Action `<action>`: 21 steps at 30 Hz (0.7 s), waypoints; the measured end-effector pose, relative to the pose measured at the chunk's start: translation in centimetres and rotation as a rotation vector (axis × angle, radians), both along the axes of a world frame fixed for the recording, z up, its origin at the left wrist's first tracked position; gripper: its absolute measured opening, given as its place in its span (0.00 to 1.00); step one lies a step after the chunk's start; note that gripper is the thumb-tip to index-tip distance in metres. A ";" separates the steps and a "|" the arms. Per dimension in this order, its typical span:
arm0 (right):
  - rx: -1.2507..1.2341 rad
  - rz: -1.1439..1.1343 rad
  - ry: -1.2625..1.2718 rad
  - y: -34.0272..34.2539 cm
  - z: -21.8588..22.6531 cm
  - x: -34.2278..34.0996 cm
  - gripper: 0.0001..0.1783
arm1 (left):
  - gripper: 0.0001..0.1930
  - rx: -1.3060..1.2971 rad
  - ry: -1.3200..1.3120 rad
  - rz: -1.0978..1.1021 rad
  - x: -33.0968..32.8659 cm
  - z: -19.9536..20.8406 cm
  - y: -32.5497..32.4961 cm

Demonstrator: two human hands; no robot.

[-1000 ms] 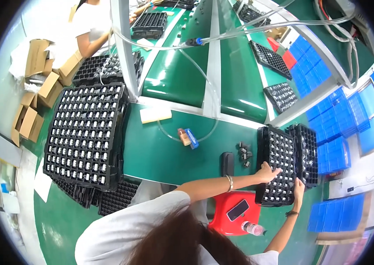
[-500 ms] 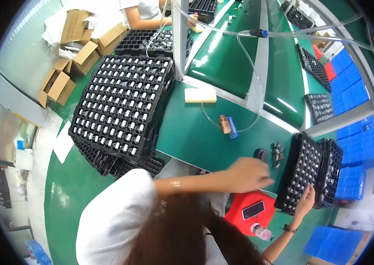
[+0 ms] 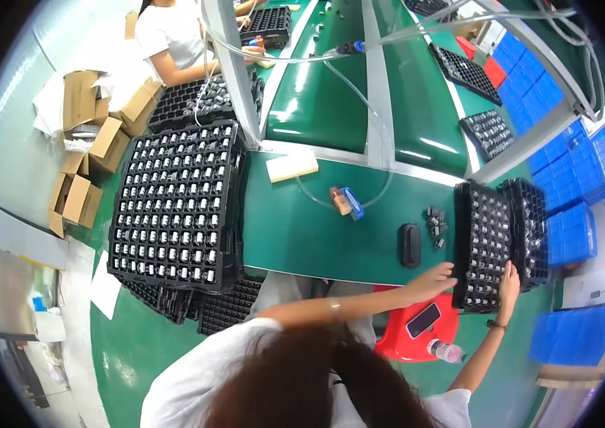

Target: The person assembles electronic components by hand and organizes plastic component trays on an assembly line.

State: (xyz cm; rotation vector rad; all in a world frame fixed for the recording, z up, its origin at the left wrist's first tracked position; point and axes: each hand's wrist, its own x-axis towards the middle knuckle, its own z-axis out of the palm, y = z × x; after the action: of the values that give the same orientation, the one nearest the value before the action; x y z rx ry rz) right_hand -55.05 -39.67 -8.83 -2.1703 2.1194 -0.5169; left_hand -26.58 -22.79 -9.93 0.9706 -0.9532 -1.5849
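Observation:
A black compartment tray (image 3: 475,232) filled with small metallic parts lies at the right end of the green worktable. My right hand (image 3: 508,289) is at its near right edge, with the fingers closed against the rim. Just off the tray's near left corner is my left hand (image 3: 431,283), its fingers partly spread and nothing visible in them. Several loose small parts (image 3: 436,227) lie on the table left of the tray. Beside them sits a dark oblong case (image 3: 410,245).
A tall stack of black trays (image 3: 234,235) with white-topped parts stands left. Another tray (image 3: 531,235) adjoins on the right. A red stool (image 3: 393,342) carries a phone (image 3: 423,320) and bottle (image 3: 445,350). A cream pad (image 3: 292,166) and blue-and-orange tool (image 3: 346,202) lie on the table. A co-worker (image 3: 171,36) sits beyond.
The view has shifted and turned. My left hand has moved right, toward the tray's near left corner. My right hand has gone from over the tray's parts to its right rim.

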 end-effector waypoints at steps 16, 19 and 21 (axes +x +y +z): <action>0.689 -0.012 -1.075 2.6 0.6 -1.6 0.37 | 0.37 0.245 -0.195 0.171 -7.5 -3.8 -11.2; 0.580 -0.078 -1.054 7.1 4.3 5.0 0.38 | 0.33 0.141 -0.297 0.351 -7.0 -6.1 -11.6; 0.470 -0.096 -0.999 7.8 3.8 4.3 0.39 | 0.32 0.033 -0.234 0.343 -6.0 -5.3 -10.4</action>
State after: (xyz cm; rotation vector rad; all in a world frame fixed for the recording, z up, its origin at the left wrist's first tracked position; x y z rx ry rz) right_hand -50.72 -31.90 -5.03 -1.1624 1.5445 -0.7852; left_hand -32.62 -33.16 -15.19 1.2889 -0.8646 -1.2207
